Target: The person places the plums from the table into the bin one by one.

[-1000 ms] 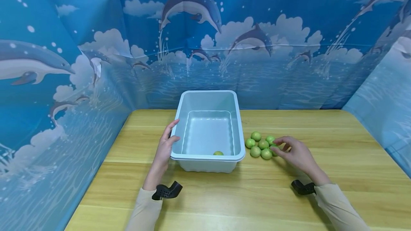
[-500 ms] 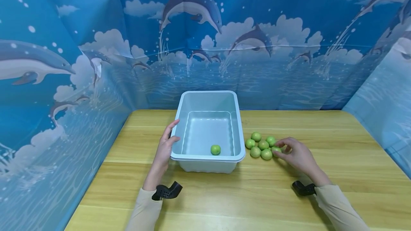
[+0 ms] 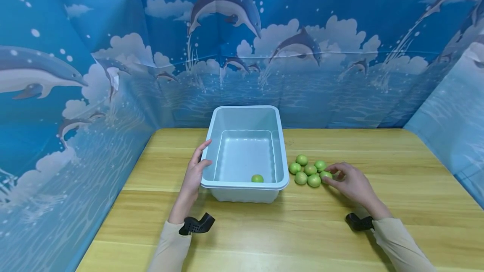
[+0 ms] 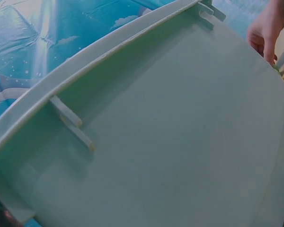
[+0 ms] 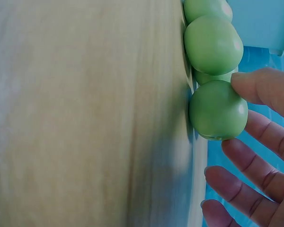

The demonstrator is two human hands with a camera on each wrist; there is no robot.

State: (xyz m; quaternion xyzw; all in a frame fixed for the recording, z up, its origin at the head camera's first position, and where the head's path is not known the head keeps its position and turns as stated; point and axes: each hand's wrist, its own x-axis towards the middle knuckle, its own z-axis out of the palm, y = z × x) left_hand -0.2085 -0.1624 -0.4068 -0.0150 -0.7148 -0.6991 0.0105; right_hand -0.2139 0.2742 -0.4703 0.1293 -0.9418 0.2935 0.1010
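A pale blue plastic tub (image 3: 242,195) stands in the middle of the table. My left hand (image 3: 194,173) grips its left rim, thumb over the edge; the left wrist view is filled by the outer wall (image 4: 180,118). Inside the tub's near end lies one small round green fruit (image 3: 257,179). Right of the tub, my right hand (image 3: 349,183) pinches another green fruit (image 5: 217,111) at the near right of a cluster. In the right wrist view the thumb touches its upper side and fingertips meet its lower side, close over the table.
Several more green fruits (image 3: 301,178) sit close together beside the tub's right wall. The wooden table (image 3: 287,238) meets a blue dolphin-print curtain (image 3: 242,74) at the back and sides. A black camera mount is on each wrist.
The fruit inside the tub has rolled about, from mostly hidden behind the near rim to more in view. My right hand has shifted slightly right with its fruit. The left hand stays put.
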